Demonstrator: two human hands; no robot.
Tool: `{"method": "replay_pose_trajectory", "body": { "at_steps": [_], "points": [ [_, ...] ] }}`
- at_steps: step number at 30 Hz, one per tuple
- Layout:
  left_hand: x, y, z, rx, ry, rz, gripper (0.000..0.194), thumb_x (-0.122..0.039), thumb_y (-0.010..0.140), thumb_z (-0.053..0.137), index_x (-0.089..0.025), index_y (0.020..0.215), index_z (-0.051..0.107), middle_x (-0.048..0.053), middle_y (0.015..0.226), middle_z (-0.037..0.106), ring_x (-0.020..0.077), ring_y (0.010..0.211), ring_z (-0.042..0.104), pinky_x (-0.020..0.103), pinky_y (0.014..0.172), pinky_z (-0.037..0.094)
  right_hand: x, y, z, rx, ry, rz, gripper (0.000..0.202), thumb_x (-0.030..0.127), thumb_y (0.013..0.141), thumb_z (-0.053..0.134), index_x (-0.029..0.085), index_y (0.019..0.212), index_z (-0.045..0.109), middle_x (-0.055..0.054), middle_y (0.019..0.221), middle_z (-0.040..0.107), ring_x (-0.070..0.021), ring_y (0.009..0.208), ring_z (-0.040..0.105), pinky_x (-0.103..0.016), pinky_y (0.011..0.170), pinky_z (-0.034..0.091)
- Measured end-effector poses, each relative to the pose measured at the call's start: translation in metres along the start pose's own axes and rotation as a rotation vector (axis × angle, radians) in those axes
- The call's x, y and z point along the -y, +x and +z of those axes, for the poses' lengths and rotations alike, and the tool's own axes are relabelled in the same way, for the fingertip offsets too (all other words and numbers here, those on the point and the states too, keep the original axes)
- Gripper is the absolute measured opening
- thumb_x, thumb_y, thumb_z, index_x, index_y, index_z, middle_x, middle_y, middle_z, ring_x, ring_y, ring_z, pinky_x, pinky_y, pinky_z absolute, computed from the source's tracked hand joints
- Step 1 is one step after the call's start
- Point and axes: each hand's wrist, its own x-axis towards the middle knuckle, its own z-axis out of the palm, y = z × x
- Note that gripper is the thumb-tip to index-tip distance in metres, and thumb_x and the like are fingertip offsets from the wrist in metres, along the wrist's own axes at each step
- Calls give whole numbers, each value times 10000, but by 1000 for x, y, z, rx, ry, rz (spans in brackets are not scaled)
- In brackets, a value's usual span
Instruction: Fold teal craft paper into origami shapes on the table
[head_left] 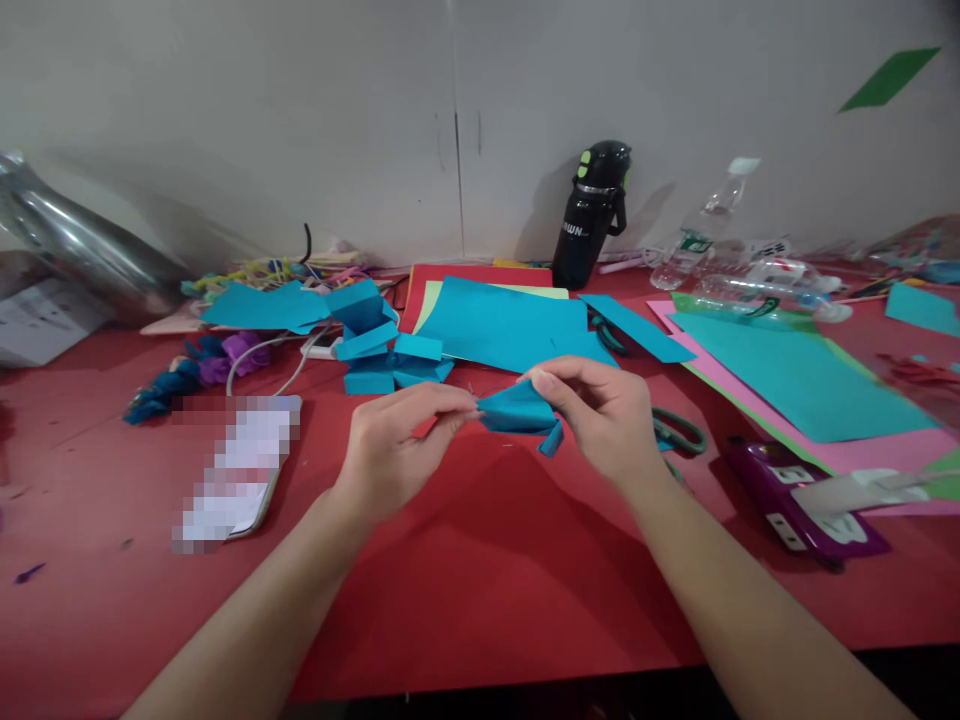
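A folded piece of blue paper hangs above the red table between my two hands. My left hand pinches its left corner between thumb and fingers. At the other end, my right hand grips the upper right part, and a small folded flap sticks out below. Several folded blue paper pieces are piled just beyond my left hand. Flat blue sheets lie behind my hands. Scissors rest on the table, partly hidden by my right hand.
A blurred-out phone lies at left. A purple power bank with a white plug sits at right, near stacked coloured sheets. Along the wall stand a black bottle, a clear plastic bottle and a metal flask.
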Motion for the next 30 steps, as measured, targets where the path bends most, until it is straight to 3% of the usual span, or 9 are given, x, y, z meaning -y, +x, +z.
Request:
{"method": "replay_pose_trajectory", "body": {
  "at_steps": [5, 9, 16, 20, 25, 30],
  "points": [
    [-1, 1, -1, 18, -5, -69, 118, -105, 875, 685, -213, 839, 716, -6, 908, 786, 145, 836, 741, 245, 800, 596, 1, -1, 0, 0, -54, -91, 141, 349, 917, 683, 239, 899, 770, -31, 914, 756, -190, 856, 692, -348, 798, 562],
    [-1, 4, -4, 102, -68, -165, 143, -91, 864, 670, -208, 800, 719, -1, 921, 788, 168, 888, 746, 269, 848, 602, 1, -1, 1, 11, -52, -119, 106, 309, 914, 689, 249, 892, 772, -31, 935, 758, -196, 885, 693, -364, 822, 566],
    [5, 5, -9, 181, -94, -225, 101, -132, 852, 701, -208, 797, 739, -3, 881, 790, 172, 853, 748, 256, 801, 612, 1, -1, 2, 38, -39, -146, 87, 271, 910, 694, 256, 886, 777, -29, 920, 763, -197, 890, 696, -373, 829, 567],
    [5, 6, -10, 219, -110, -208, 47, -240, 865, 736, -209, 895, 753, 15, 938, 794, 181, 882, 748, 259, 796, 613, 1, -1, 2, 39, -38, -162, 93, 257, 915, 687, 255, 902, 779, -30, 922, 766, -198, 895, 696, -380, 834, 564],
    [3, 2, -4, 186, -128, -88, 294, -261, 853, 762, -223, 1143, 734, 48, 1088, 786, 220, 979, 748, 315, 854, 619, 1, 0, 3, 58, -9, -173, 72, 260, 893, 711, 265, 889, 782, -28, 921, 775, -212, 903, 706, -397, 834, 580],
    [2, 0, 1, 155, -172, -84, 252, -267, 827, 790, -261, 1079, 775, 20, 1016, 803, 214, 899, 769, 299, 803, 633, 1, -2, 6, 94, 32, -193, 92, 235, 878, 726, 289, 901, 798, -21, 922, 784, -222, 918, 714, -422, 849, 589]
  ]
}}
